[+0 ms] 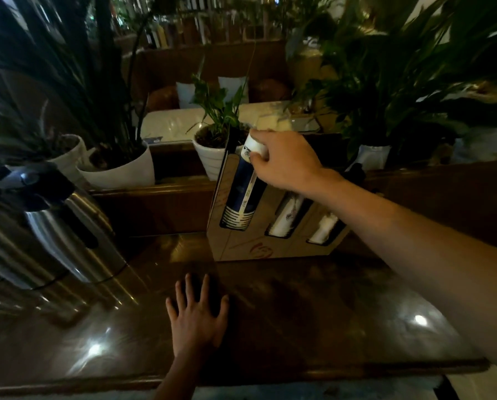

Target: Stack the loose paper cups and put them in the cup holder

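A brown cup holder (243, 249) with three slots stands at the back of the dark wooden counter. Its left slot holds a stack of blue-and-white paper cups (243, 194) whose white top end sticks out above the holder. My right hand (282, 161) grips that top end from above. The middle slot (287, 216) and the right slot (326, 228) each show a stack of white cups. My left hand (197, 316) lies flat on the counter in front of the holder, fingers spread, holding nothing.
Steel thermal jugs (68, 226) stand at the left on the counter. White plant pots (120, 168) line a wooden ledge behind the holder, with leafy plants on both sides. The counter's front edge (241, 373) runs close below my left hand.
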Motion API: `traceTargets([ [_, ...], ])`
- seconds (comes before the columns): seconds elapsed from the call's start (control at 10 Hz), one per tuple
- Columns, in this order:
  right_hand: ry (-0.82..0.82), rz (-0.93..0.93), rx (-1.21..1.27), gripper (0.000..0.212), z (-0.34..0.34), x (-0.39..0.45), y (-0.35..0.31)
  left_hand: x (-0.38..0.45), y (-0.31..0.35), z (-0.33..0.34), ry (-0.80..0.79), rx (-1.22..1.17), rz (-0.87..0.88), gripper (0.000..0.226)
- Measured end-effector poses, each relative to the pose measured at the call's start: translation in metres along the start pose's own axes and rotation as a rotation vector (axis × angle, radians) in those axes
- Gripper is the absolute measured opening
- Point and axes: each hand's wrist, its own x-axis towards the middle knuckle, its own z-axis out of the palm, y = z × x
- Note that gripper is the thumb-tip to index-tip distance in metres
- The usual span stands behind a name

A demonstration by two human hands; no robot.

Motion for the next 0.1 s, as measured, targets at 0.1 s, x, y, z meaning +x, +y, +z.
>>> traceTargets([
  [0.1, -0.084, 0.073, 0.192, 0.05, -0.0293, 0.0009, 0.0013, -0.0045, 0.0016, 0.0022, -0.018, -0.008, -0.025, 0.086],
])
